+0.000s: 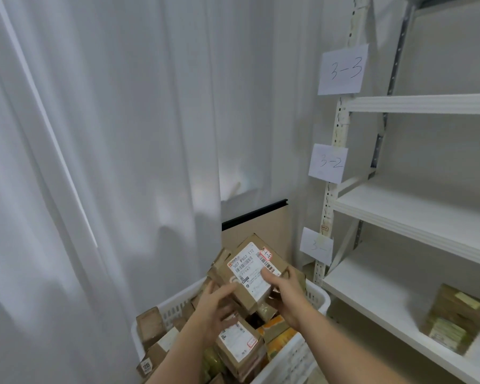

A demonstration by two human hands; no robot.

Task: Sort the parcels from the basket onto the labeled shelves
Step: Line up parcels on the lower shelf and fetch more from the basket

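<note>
A brown cardboard parcel (257, 268) with a white shipping label and a red-edged "3-1" sticker is lifted above the white basket (320, 299). My right hand (284, 295) grips its right side, thumb on the label. My left hand (215, 303) is at its lower left edge with fingers spread, touching the box. The basket holds several more brown parcels (240, 345). A white shelf unit (416, 214) stands at the right with paper labels "3-3" (344, 69), "3-2" (329, 162) and a lower, partly legible label (316, 245).
One brown parcel (455, 318) lies on the lowest visible shelf at the right. White curtains (108, 162) hang at the left and behind the basket. A tan board with a black top edge (255, 217) stands behind the basket.
</note>
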